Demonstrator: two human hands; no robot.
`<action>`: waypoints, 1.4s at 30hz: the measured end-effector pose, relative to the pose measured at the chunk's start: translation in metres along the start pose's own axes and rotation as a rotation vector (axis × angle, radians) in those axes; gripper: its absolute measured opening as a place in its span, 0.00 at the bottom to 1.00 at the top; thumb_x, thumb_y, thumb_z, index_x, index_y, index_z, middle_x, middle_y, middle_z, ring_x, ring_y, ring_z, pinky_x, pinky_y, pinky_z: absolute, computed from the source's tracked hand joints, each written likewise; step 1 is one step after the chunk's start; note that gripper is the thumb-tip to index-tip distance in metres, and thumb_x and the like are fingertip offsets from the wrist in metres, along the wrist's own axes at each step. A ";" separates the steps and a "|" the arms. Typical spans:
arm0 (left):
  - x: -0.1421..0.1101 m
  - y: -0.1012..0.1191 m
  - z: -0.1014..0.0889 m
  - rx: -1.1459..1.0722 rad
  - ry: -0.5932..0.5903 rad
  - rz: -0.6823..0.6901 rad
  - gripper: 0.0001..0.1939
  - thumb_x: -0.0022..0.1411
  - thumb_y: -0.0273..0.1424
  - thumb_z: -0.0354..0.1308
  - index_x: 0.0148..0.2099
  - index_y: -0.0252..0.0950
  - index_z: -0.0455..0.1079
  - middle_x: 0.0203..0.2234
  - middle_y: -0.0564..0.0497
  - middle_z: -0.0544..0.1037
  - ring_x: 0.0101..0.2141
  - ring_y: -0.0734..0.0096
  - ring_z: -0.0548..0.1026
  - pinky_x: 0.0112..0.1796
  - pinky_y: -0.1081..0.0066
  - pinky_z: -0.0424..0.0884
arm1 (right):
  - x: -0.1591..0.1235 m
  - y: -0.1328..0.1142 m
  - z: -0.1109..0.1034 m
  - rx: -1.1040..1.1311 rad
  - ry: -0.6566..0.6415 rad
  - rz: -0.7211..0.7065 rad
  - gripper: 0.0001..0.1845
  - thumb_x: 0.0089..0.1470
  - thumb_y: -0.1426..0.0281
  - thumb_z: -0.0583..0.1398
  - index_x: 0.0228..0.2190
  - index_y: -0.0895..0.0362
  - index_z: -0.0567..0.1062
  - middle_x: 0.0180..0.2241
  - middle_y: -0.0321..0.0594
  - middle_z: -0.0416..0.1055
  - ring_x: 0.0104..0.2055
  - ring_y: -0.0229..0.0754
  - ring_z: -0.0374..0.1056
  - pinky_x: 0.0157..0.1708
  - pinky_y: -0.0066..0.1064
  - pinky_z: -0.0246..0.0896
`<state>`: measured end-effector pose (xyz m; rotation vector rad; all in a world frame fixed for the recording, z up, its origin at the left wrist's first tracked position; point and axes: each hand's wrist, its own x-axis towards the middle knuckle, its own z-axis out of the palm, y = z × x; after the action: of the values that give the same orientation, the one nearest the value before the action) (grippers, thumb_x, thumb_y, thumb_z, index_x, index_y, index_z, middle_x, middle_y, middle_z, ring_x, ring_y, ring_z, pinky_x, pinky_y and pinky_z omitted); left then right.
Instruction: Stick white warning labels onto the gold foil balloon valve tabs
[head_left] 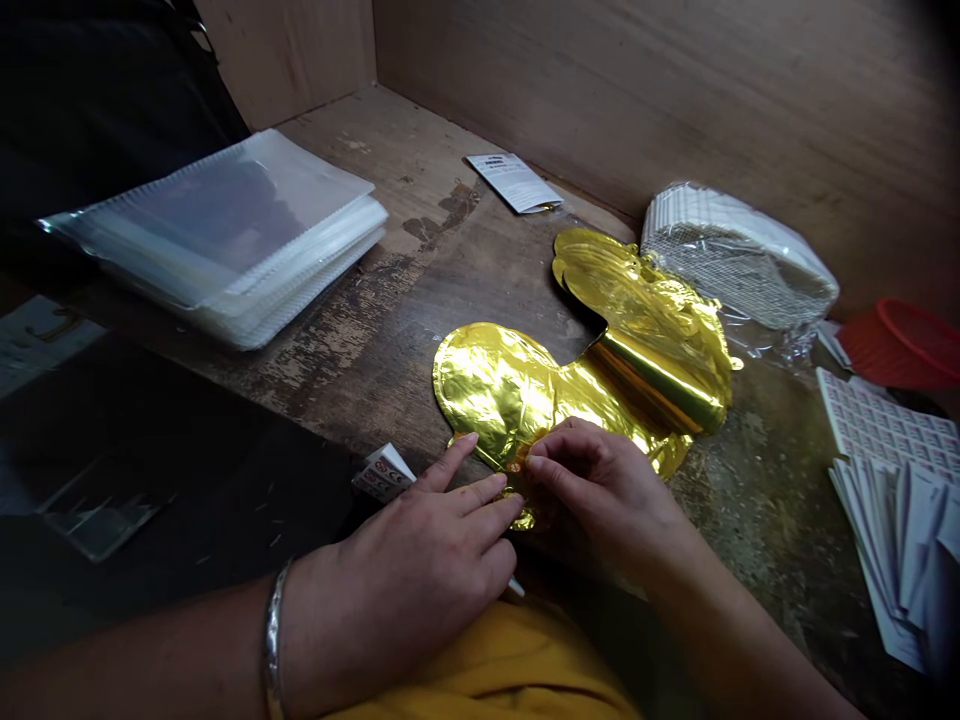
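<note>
A shiny gold foil balloon [491, 380], flat and folded over on itself, lies on the worn wooden table in front of me. My left hand [442, 535] rests with fingers stretched out and apart on the balloon's near edge. From under that hand pokes a folded white sticker sheet [384, 473] printed with small warning signs; how it is held is hidden. My right hand [607, 485] has thumb and forefinger pinched together at the same edge, on a small sticker [519, 460] that looks orange against the gold.
A stack of clear plastic bags [247, 240] sits at the left. Toward the back lies a folded printed paper [514, 182]. At the right are a plastic-wrapped white bundle [739, 255], a red basket [900, 345], printed sticker sheets [889, 425] and folded white papers [892, 540]. Wooden panels [675, 100] wall the back.
</note>
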<state>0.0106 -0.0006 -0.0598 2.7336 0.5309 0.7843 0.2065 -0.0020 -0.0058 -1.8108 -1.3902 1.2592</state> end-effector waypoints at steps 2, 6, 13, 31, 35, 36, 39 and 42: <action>0.000 0.000 0.000 -0.006 -0.012 -0.002 0.07 0.63 0.26 0.57 0.31 0.36 0.70 0.45 0.48 0.79 0.51 0.61 0.73 0.64 0.44 0.41 | 0.001 0.000 0.000 0.025 -0.011 0.010 0.09 0.53 0.65 0.63 0.26 0.57 0.74 0.24 0.35 0.68 0.25 0.37 0.65 0.24 0.29 0.64; 0.000 0.000 0.000 -0.019 -0.032 -0.007 0.06 0.63 0.26 0.57 0.33 0.36 0.71 0.45 0.47 0.79 0.52 0.61 0.73 0.64 0.44 0.41 | 0.001 0.000 0.000 0.039 -0.013 0.000 0.08 0.53 0.65 0.63 0.27 0.57 0.74 0.24 0.35 0.68 0.25 0.37 0.65 0.24 0.29 0.64; 0.001 -0.001 0.000 -0.020 -0.015 -0.006 0.07 0.63 0.25 0.57 0.31 0.36 0.70 0.45 0.48 0.79 0.51 0.61 0.73 0.64 0.44 0.41 | 0.003 0.001 0.000 -0.143 0.026 -0.061 0.09 0.53 0.65 0.62 0.25 0.56 0.75 0.26 0.37 0.69 0.28 0.39 0.66 0.26 0.30 0.63; 0.005 -0.003 -0.008 -0.008 -0.016 0.012 0.09 0.63 0.25 0.57 0.30 0.36 0.69 0.43 0.49 0.79 0.49 0.63 0.74 0.65 0.47 0.41 | 0.007 -0.001 0.004 -0.615 0.237 -0.092 0.20 0.44 0.58 0.68 0.33 0.55 0.69 0.30 0.38 0.69 0.31 0.43 0.64 0.29 0.33 0.58; 0.006 -0.004 -0.011 0.007 -0.019 0.027 0.09 0.63 0.25 0.57 0.29 0.36 0.68 0.43 0.49 0.80 0.47 0.62 0.75 0.65 0.48 0.41 | 0.012 0.008 0.008 -0.740 0.338 -0.215 0.19 0.49 0.55 0.65 0.32 0.56 0.68 0.30 0.40 0.68 0.33 0.45 0.64 0.31 0.35 0.58; 0.007 -0.004 -0.011 0.015 -0.016 0.036 0.09 0.63 0.25 0.57 0.29 0.36 0.69 0.43 0.49 0.80 0.47 0.61 0.75 0.65 0.47 0.40 | 0.014 0.012 0.009 -0.762 0.367 -0.253 0.15 0.53 0.57 0.63 0.32 0.56 0.68 0.30 0.41 0.68 0.33 0.45 0.64 0.32 0.36 0.58; 0.009 -0.004 -0.010 0.020 0.000 0.054 0.08 0.63 0.25 0.57 0.30 0.35 0.69 0.43 0.48 0.80 0.47 0.61 0.75 0.64 0.48 0.39 | 0.016 0.021 0.007 -0.768 0.498 -0.326 0.07 0.61 0.68 0.54 0.36 0.58 0.70 0.33 0.45 0.70 0.35 0.47 0.66 0.34 0.38 0.61; 0.009 -0.005 -0.011 -0.035 -0.009 0.040 0.08 0.64 0.25 0.57 0.30 0.36 0.68 0.42 0.50 0.80 0.45 0.64 0.75 0.64 0.51 0.41 | 0.004 0.019 0.000 -0.659 0.603 -0.429 0.08 0.62 0.73 0.51 0.40 0.58 0.70 0.35 0.44 0.71 0.37 0.45 0.68 0.38 0.38 0.64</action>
<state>0.0099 0.0092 -0.0482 2.7218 0.4579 0.7833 0.2154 -0.0048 -0.0232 -1.8955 -1.7871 -0.0025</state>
